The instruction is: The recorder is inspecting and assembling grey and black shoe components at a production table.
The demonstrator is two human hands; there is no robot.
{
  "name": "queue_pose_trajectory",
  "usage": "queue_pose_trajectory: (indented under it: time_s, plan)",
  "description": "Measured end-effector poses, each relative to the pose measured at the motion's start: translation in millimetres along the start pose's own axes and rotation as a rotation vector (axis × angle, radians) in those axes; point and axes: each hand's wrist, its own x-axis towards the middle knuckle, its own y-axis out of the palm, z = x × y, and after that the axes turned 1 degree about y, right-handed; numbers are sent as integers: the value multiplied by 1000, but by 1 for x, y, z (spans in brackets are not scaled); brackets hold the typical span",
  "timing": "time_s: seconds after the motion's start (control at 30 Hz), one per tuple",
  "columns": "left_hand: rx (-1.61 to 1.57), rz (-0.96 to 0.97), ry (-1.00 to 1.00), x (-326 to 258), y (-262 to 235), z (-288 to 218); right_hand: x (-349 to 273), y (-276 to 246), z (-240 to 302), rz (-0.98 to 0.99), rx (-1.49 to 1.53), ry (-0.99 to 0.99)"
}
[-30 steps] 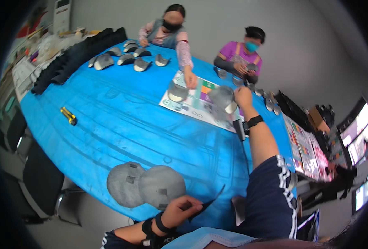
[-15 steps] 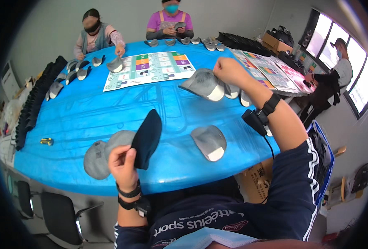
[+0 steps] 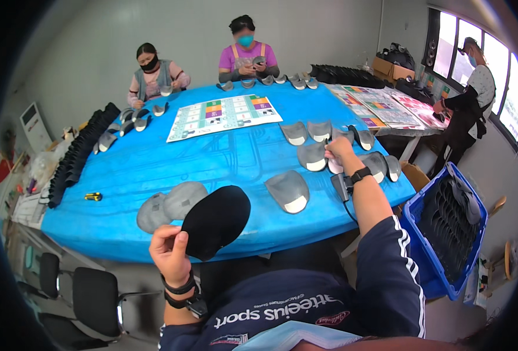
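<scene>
In my left hand (image 3: 170, 253), a black curved oval pad (image 3: 219, 221) is pinched by its edge between thumb and fingers, above the table's near edge. Two grey pads (image 3: 184, 200) lie overlapping just behind it. My right hand (image 3: 339, 151) is closed, low among grey cupped pads with white tips at the table's right; what its fingers grip is hidden. A grey pad with a white tip (image 3: 311, 155) lies against its left side. Another grey pad (image 3: 287, 191) sits alone between my hands.
Blue sheeting (image 3: 148, 169) covers the table. A printed board (image 3: 224, 117) lies toward the back, with two people seated beyond. Black pads (image 3: 83, 155) line the left edge near a yellow cutter (image 3: 93, 196). A blue crate (image 3: 446, 234) of pads stands right; another person stands farther back.
My right hand has moved lower, in among the right-hand pads. The black pad in my left hand has turned its broad face toward me. The view has swung rightward, bringing the crate in.
</scene>
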Motion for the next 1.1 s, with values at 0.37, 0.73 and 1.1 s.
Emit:
queue_pose_trajectory:
  time_s: [0.37, 0.73, 1.1]
  plan:
    - [-29, 141, -42, 7, 18, -5, -82, -11, 31, 165, 310, -246]
    - [399, 462, 122, 33, 40, -32, -249, 54, 6, 624, 223, -418]
    - [612, 717, 565, -15, 70, -1, -277, 74, -5, 601, 778, -218]
